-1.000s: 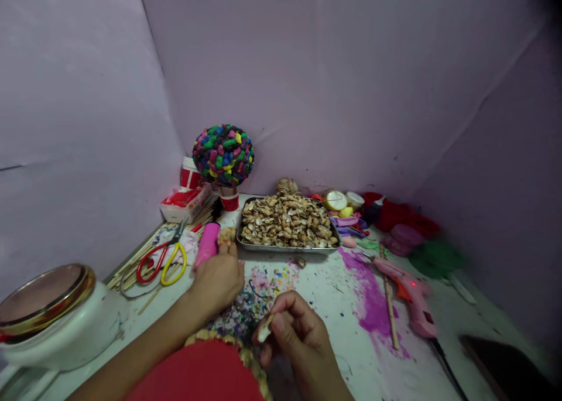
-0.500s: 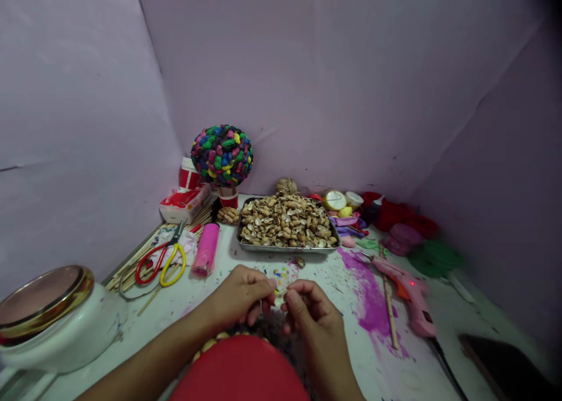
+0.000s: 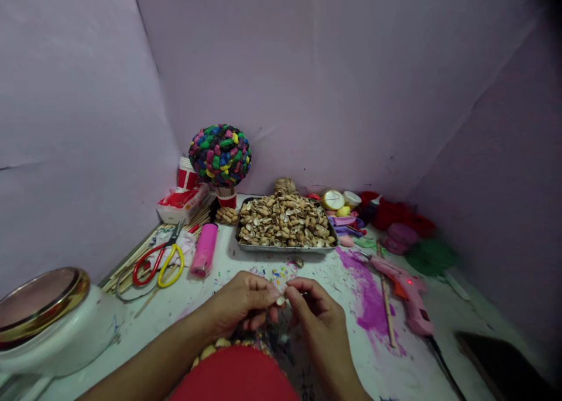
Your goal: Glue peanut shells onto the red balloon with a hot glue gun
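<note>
In the middle of the head view my left hand (image 3: 254,300) and my right hand (image 3: 317,313) meet, fingertips pinched on a small pale peanut shell (image 3: 280,301). Below them at the bottom edge is a smooth red rounded thing (image 3: 237,374), with peanut shells (image 3: 222,343) along its far edge. Beyond my hands a metal tray (image 3: 287,249) is heaped with peanut shells (image 3: 285,220). One loose shell (image 3: 298,261) lies in front of the tray.
A pink glue gun (image 3: 408,290) with a red light lies right, beside a stick (image 3: 387,307) and a dark phone-like slab (image 3: 500,363). Left are scissors (image 3: 160,263), a pink roll (image 3: 205,250) and a white-and-gold vessel (image 3: 48,319). A multicoloured ball (image 3: 220,155) stands behind.
My hands have come together, and the pale shell now shows between the fingertips of both. The red rounded thing sits slightly lower and further left in view.
</note>
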The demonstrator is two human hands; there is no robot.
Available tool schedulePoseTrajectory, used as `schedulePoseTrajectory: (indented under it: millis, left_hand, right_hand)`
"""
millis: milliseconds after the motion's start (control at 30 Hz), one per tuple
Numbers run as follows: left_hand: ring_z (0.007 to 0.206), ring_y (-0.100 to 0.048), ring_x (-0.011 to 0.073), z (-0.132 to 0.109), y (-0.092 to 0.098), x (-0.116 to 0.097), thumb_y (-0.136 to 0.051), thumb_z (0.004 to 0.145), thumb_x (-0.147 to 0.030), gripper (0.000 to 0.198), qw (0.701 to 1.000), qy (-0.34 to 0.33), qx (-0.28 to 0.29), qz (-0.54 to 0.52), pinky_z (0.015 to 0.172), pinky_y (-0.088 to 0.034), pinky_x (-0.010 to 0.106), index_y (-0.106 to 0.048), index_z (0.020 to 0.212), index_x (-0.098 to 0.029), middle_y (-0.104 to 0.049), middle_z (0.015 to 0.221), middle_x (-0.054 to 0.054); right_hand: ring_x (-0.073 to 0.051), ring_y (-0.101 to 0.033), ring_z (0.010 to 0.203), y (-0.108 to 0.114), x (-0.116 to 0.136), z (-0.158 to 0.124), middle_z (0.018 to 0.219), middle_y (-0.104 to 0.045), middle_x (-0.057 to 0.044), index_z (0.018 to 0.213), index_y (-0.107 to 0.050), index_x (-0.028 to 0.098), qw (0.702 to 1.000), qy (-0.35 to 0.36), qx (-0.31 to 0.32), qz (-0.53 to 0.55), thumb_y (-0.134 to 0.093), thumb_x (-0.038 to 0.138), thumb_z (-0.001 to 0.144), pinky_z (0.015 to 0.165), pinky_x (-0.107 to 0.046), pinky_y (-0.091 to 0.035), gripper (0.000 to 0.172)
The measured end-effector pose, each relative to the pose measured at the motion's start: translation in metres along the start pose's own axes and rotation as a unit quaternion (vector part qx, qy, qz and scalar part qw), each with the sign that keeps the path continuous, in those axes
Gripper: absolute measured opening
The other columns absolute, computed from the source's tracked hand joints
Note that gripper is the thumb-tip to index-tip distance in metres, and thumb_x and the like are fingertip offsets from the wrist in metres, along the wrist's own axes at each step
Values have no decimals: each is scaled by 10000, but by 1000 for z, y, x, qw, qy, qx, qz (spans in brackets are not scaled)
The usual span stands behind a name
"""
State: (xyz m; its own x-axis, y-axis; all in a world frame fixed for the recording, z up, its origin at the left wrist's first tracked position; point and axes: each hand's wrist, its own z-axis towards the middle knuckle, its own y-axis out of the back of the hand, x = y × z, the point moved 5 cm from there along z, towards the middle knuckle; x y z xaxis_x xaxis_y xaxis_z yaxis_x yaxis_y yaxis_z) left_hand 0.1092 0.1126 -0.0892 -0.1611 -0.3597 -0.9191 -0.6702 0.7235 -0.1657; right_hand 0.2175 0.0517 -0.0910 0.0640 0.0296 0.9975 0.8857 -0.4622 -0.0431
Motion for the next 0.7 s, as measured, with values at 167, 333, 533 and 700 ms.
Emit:
schedulePoseTrajectory:
  millis: [167, 333, 533, 700]
  left_hand:
    - [275, -421, 38, -1, -1, 6, -652, 596, -515, 398, 999, 42, 8, -6, 261, -215, 141, -583, 585, -123, -582, 481, -14]
    - [258, -419, 28, -2, -2, 11, -655, 640, -502, 376, 996, 84, 40, -16, 252, -204, 124, -570, 607, -137, -618, 522, -10]
    - [235, -386, 12, 0, -3, 16, -638, 677, -481, 362, 992, 97, 77, -22, 246, -170, 122, -572, 610, -132, -646, 552, 16]
    - [214, -338, 5, -1, -4, 17, -643, 665, -432, 316, 993, 92, 68, -10, 232, -140, 134, -583, 623, -125, -665, 573, 36]
  right_hand:
    - [-128, -502, 504, 40, 15, 2, 545, -539, 45, 914, -601, 185, 998, -6, -22, -65, -596, 462, 692, 495, -236, -411, 355]
    - [-184, -574, 607, 162, 41, 5, 658, -621, -9, 917, -580, 198, 942, 1, -145, -302, -507, 520, 696, 568, -283, -444, 398]
    - [-258, -604, 602, 232, 28, -1, 596, -660, -58, 639, -609, 209, 863, -73, -158, -474, -524, 476, 652, 549, -335, -396, 281]
    - [-308, -641, 744, 216, 9, 20, 774, -707, -118, 818, -611, 184, 849, -75, -135, -505, -459, 556, 689, 614, -359, -417, 422]
